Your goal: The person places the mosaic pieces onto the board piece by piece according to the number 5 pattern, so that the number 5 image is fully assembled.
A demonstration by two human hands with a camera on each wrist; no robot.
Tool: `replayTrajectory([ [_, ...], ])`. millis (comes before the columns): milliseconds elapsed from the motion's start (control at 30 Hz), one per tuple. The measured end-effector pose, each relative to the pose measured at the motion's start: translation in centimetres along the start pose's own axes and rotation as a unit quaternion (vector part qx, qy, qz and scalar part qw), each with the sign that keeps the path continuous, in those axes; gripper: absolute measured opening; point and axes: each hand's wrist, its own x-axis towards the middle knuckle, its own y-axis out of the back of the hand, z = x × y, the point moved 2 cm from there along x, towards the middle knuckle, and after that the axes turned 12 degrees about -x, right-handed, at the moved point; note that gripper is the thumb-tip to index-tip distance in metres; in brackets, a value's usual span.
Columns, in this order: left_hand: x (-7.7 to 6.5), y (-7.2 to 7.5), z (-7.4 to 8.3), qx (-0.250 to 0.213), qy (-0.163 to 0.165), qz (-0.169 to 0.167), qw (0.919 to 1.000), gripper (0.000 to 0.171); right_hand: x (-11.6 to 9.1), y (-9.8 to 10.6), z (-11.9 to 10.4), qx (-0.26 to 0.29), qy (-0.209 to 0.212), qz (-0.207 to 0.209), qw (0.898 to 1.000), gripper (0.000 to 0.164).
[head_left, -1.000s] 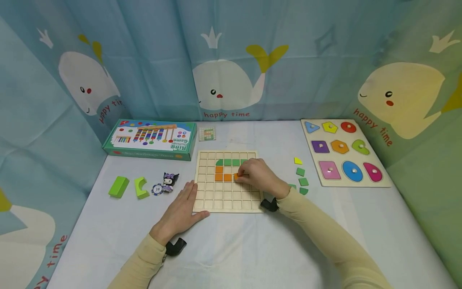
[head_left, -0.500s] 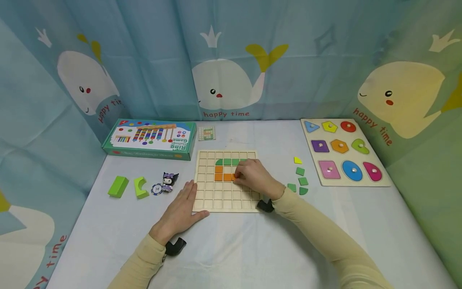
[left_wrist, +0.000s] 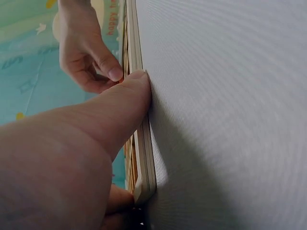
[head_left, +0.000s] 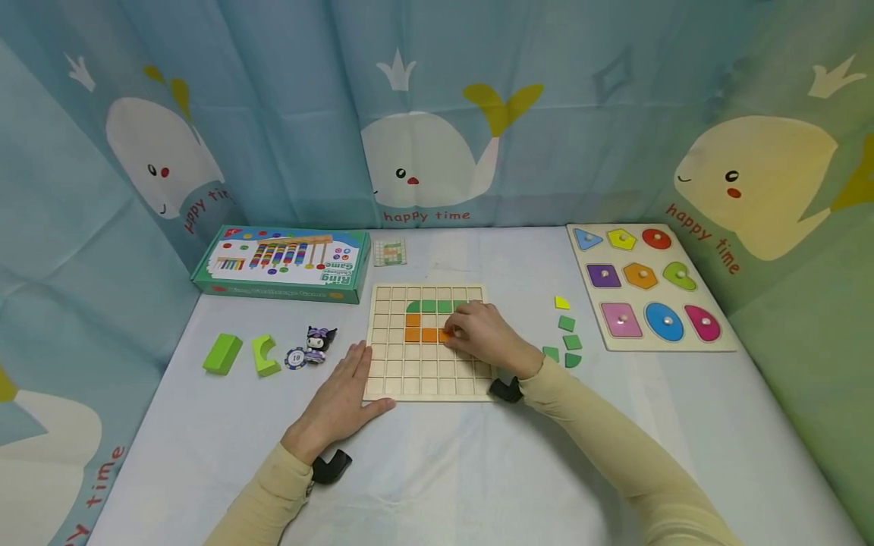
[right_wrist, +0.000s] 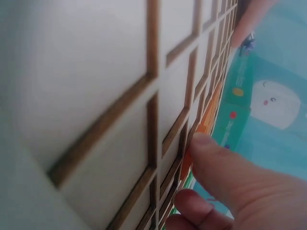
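While the left hand (head_left: 341, 398) rests wide on the grid board (head_left: 430, 368), the right hand (head_left: 486, 335) pinches an orange tile (head_left: 442, 335), likely light, hard and best held by its edges.

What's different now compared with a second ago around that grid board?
The right hand has moved an orange tile slightly left and down, into line with the orange tiles beside it on the grid board; it still touches that tile. The left hand stayed at the board's near-left corner, and the tiles already set stayed put.
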Motion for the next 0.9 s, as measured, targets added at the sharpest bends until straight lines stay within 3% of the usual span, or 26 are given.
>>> replayTrajectory([
  [267,0.0,-0.1,-0.1,0.001,0.003,-0.001,1.0,0.1,-0.1,0.1,0.4,0.007,-0.008,0.005,1.0,0.014],
  [433,0.0,-0.1,0.0,-0.002,-0.002,0.001,1.0,0.099,-0.9,1.1,2.5,0.029,-0.029,0.01,0.999,0.014],
  [633,0.0,0.1,0.1,0.0,-0.003,0.002,1.0,0.099,-3.5,2.5,8.3,0.032,-0.122,0.021,0.992,0.015],
  [767,-0.1,0.1,0.1,-0.002,-0.003,0.002,1.0,0.099,-5.8,3.1,12.4,0.044,-0.201,0.02,0.978,0.017],
  [900,-0.1,0.1,0.1,-0.004,-0.005,0.002,1.0,0.099,-7.8,3.6,14.6,0.058,-0.255,-0.005,0.965,0.021],
])
